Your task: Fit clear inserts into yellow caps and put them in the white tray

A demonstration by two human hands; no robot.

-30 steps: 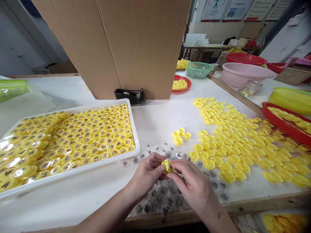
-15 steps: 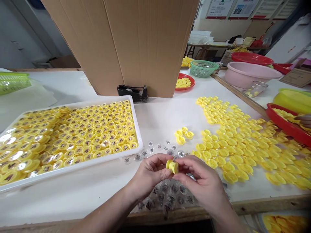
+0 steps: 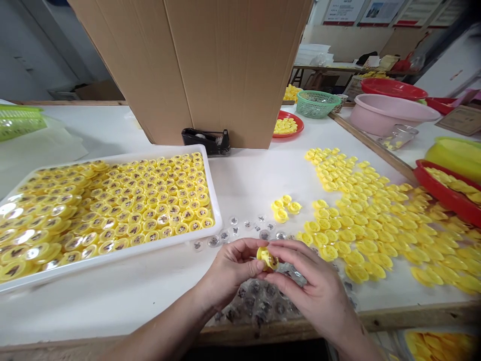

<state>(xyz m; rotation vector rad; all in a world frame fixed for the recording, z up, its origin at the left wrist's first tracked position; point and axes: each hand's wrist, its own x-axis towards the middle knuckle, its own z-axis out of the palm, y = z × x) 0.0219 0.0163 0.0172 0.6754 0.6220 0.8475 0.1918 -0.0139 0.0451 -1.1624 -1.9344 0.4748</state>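
Observation:
Near the table's front edge, my left hand (image 3: 229, 268) pinches a small yellow round piece (image 3: 265, 256) between thumb and fingers. My right hand (image 3: 313, 281) is closed round the other side of the same piece, its fingertips on the clear cover with a dark print. Beneath and behind both hands lie many clear discs with dark prints (image 3: 248, 306). To the left, a white tray (image 3: 216, 208) holds rows of yellow pieces with printed tops. Loose yellow pieces (image 3: 356, 233) spread over the right side, and a small group of them (image 3: 281, 215) lies just beyond my hands.
A tall cardboard box (image 3: 225, 75) stands at the back with a black tape dispenser (image 3: 206, 142) before it. Behind on the right are a green basket (image 3: 317, 105), a pink basin (image 3: 391, 110) and red trays (image 3: 447, 193). A wooden strip (image 3: 372, 143) divides the table.
My right fingers have shifted on the yellow piece, which is turned so its clear printed face shows more. A person's hand at the far right edge has gone out of view.

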